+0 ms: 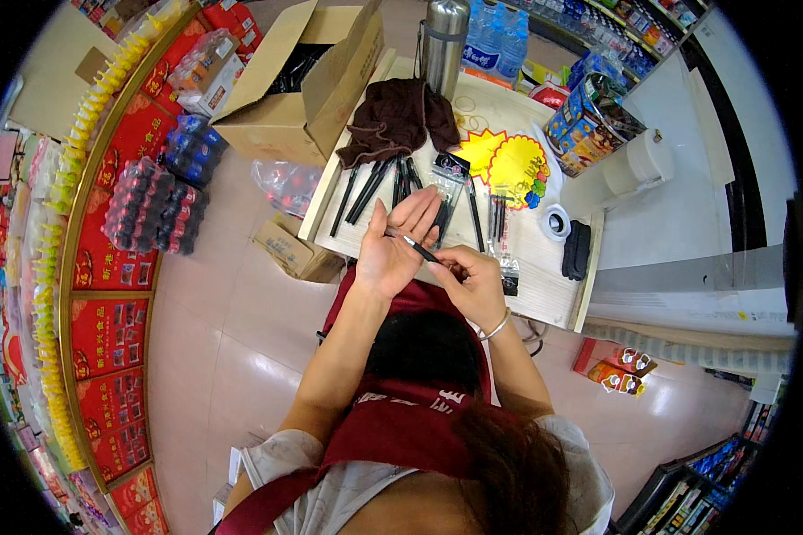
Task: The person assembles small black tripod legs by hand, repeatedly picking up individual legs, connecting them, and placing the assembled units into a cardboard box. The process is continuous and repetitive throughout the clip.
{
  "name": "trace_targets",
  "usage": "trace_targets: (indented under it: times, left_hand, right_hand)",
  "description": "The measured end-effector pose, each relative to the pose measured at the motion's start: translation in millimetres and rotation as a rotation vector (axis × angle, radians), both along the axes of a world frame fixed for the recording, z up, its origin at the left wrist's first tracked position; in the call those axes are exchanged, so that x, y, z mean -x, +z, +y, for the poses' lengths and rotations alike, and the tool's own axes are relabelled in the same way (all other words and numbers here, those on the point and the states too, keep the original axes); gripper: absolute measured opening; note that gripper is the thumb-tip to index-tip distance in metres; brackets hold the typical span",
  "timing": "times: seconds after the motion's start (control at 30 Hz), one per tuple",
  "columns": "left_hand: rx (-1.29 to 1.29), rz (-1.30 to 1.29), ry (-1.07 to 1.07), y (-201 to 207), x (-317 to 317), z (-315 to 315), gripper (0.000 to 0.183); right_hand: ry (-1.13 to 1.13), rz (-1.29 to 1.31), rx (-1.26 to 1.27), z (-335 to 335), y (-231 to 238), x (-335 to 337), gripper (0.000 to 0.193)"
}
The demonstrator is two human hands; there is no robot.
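Observation:
In front of my body, over the near edge of the pale wooden table (544, 290), my left hand (385, 259) is turned palm up with its fingers stretched out. A slim black pen (424, 253) with a pale tip slants across it, the tip over the palm. The pen's other end is pinched between the thumb and fingers of my right hand (475, 283). Beyond my hands, several black pens (366, 194) lie in a loose row. Among them is a clear plastic pouch (449, 183) with a black top, partly hidden by my left fingers.
A dark brown cloth (393, 116) lies behind the pens, beside a steel thermos (446, 49). Yellow starburst cards (515, 165), a white tape roll (555, 223) and a black case (577, 251) are on the right. An open cardboard box (272, 134) stands left of the table.

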State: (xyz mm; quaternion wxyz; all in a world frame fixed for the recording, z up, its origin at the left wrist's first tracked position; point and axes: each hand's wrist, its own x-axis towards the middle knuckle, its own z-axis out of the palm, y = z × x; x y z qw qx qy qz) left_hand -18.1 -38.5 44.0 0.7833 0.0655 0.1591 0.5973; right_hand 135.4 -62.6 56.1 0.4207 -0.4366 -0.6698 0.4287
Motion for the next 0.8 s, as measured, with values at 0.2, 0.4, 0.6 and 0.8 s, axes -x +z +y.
trace_targets:
  times: [0.2,0.4,0.6,0.8]
  left_hand:
    - [-0.061,0.346,-0.050,-3,0,-3,0.058]
    - [-0.142,0.560,-0.088,7,-17,-12,0.057]
    - [-0.293,0.745,-0.169,6,-15,-21,0.058]
    - [-0.130,1.011,0.118,-30,-12,-20,0.059]
  right_hand:
    - [-0.013,-0.175,-0.209,6,5,0,0.013]
    - [-0.038,-0.207,-0.303,0,19,12,0.010]
    - [0.072,0.164,0.351,-11,-2,8,0.010]
    - [-0.294,-0.029,0.130,33,-47,-8,0.016]
